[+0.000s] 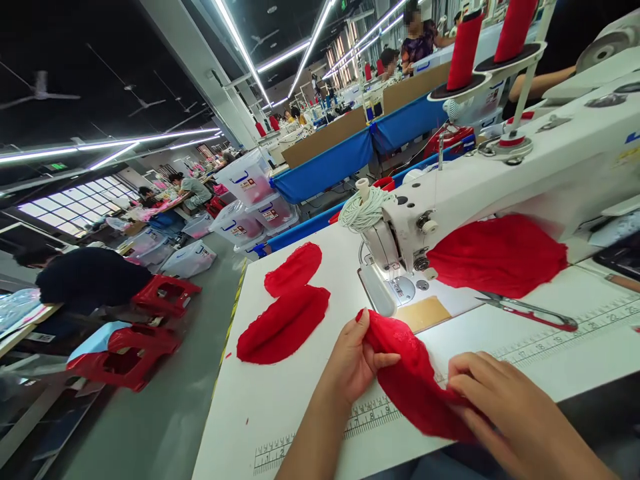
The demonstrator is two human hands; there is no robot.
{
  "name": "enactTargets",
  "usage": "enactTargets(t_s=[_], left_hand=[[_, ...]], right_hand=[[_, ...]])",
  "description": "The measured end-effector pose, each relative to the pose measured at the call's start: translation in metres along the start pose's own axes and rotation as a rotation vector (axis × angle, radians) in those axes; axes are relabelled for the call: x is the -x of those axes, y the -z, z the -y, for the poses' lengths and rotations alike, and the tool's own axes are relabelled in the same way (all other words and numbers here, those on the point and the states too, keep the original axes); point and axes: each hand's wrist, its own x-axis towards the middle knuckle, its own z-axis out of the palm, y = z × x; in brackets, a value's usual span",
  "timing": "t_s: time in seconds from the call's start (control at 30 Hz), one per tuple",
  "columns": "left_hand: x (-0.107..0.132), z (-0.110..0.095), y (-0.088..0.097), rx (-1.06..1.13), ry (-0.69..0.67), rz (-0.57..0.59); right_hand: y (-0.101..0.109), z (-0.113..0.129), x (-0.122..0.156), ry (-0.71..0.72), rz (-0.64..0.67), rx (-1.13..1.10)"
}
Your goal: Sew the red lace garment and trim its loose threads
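My left hand [356,360] pinches the upper end of a red lace fabric piece [413,380] between thumb and fingers, just in front of the sewing machine's needle plate [400,288]. My right hand [505,407] lies on the lower end of the same piece, fingers curled and pressing it to the white table [280,400]. The white sewing machine [500,180] stands behind the hands.
Two red lace pieces [285,313] lie to the left on the table, a bigger red pile [500,253] under the machine arm. Thread snips [530,312] lie at the right. Red thread cones [465,50] stand on the machine. Other people sit at benches with plastic bins [245,180] and red stools [165,293].
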Motion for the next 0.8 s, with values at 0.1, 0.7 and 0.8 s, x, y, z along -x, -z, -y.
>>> enactTargets(t_s=[0.1,0.7,0.8], left_hand=[[0.003,0.003,0.0,0.009,0.151,0.132],[0.002,0.0,0.0,-0.029,-0.238,0.013],[0.003,-0.002,0.0,-0.12,-0.291,0.031]], right_hand=[[0.0,0.0,-0.022,-0.169,-0.065,-0.182],[-0.024,0.023,-0.062,-0.658,-0.243,-1.179],[-0.021,0.025,-0.062,-0.61,-0.204,-1.178]])
